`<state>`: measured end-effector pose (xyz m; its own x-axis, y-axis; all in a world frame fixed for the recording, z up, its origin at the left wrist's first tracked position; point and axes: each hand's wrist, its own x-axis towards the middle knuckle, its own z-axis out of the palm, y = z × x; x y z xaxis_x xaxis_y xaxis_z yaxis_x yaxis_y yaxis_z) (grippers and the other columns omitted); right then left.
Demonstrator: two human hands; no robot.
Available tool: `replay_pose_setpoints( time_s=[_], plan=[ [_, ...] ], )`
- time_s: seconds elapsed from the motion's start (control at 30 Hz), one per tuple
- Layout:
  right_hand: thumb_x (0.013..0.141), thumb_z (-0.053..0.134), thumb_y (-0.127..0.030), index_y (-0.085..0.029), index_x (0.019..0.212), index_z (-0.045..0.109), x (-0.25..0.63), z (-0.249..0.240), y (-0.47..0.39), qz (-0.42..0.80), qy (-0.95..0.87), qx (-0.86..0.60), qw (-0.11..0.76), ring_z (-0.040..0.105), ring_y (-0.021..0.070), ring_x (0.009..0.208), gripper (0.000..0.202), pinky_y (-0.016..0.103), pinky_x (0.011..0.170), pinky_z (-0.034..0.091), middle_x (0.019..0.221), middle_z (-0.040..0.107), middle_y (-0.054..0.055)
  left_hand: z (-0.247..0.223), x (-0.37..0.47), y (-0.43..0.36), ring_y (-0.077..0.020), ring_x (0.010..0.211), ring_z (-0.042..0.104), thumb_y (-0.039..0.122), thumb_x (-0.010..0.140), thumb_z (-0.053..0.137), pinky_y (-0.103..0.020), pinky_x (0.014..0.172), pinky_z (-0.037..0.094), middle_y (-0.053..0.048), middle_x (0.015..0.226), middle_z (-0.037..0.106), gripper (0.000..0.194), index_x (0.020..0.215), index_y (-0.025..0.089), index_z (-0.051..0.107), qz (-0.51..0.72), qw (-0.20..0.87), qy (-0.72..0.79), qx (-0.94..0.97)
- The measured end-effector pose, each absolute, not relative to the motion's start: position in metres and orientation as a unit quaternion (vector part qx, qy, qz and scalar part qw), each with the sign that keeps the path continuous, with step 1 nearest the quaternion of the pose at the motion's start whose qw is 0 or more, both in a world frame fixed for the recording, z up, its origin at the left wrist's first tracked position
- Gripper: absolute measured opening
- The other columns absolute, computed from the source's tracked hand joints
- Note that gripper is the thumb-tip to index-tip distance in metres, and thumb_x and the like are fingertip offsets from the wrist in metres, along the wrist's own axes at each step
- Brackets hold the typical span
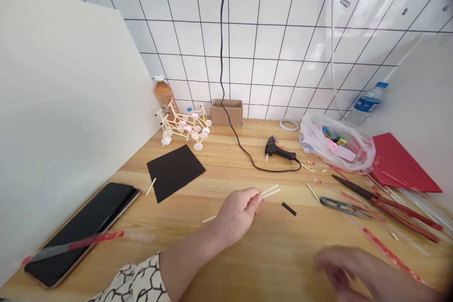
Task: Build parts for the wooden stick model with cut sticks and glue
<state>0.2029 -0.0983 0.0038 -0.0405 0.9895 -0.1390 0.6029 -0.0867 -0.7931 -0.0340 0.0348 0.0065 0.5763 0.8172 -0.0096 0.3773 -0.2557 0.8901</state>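
My left hand (240,212) is closed on two thin wooden sticks (272,190), whose tips fan out to the right of its fingertips. Another pale stick (209,219) lies on the table beside the wrist. Just right of the held sticks is a small black strip (289,209). My right hand (345,269) is low at the right, blurred by motion, with its fingers curved; whether it holds anything is unclear. Beyond it lie small metal snips (343,207) and long red-handled pliers (385,205).
A glue gun (279,150) with a black cable lies behind the hands. Black card (175,172), a phone (81,231) and wheeled stick frames (184,125) are at left. At right are a plastic bag (361,151), red card (403,163) and a bottle (368,104).
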Motion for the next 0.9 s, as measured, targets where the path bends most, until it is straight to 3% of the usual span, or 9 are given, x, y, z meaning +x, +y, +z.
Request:
replay_pose_setpoints(
  time_s=[0.1, 0.3, 0.7, 0.9],
  plan=[
    [0.07, 0.064, -0.039, -0.024, 0.084, 0.065, 0.179, 0.013, -0.058, 0.454, -0.587, -0.603, 0.294, 0.054, 0.0166, 0.064, 0.021, 0.029, 0.06, 0.043, 0.069, 0.061, 0.002, 0.008, -0.034, 0.033, -0.0105, 0.054, 0.041, 0.036, 0.089, 0.032, -0.023, 0.054, 0.03, 0.003, 0.057, 0.045, 0.035, 0.064, 0.017, 0.047, 0.243, 0.453, 0.391, 0.763],
    [0.07, 0.067, -0.04, -0.017, 0.082, 0.062, 0.145, 0.009, -0.005, 0.515, -0.496, -0.548, 0.433, 0.048, 0.0105, 0.059, 0.026, 0.023, 0.055, 0.037, 0.065, 0.056, -0.002, 0.008, -0.033, 0.033, -0.0103, 0.055, 0.042, 0.035, 0.09, 0.031, -0.022, 0.054, 0.03, 0.003, 0.058, 0.045, 0.035, 0.063, 0.017, 0.045, 0.249, 0.454, 0.391, 0.761],
    [0.076, 0.061, -0.045, -0.016, 0.07, 0.061, 0.151, -0.005, -0.003, 0.514, -0.497, -0.517, 0.471, 0.043, 0.0091, 0.053, 0.03, 0.023, 0.052, 0.035, 0.059, 0.053, -0.002, 0.011, -0.017, 0.031, -0.0089, 0.05, 0.032, 0.035, 0.088, 0.034, -0.022, 0.048, 0.025, 0.004, 0.053, 0.037, 0.034, 0.062, 0.016, 0.046, 0.216, 0.515, 0.386, 0.734],
    [0.072, 0.064, -0.048, -0.016, 0.066, 0.055, 0.151, -0.005, -0.006, 0.569, -0.443, -0.506, 0.474, 0.039, 0.0074, 0.048, 0.034, 0.022, 0.047, 0.03, 0.054, 0.049, -0.004, 0.012, -0.007, 0.035, -0.0087, 0.052, 0.032, 0.031, 0.082, 0.044, -0.021, 0.048, 0.025, 0.005, 0.054, 0.033, 0.028, 0.058, 0.017, 0.04, 0.227, 0.476, 0.427, 0.735]
  ],
)
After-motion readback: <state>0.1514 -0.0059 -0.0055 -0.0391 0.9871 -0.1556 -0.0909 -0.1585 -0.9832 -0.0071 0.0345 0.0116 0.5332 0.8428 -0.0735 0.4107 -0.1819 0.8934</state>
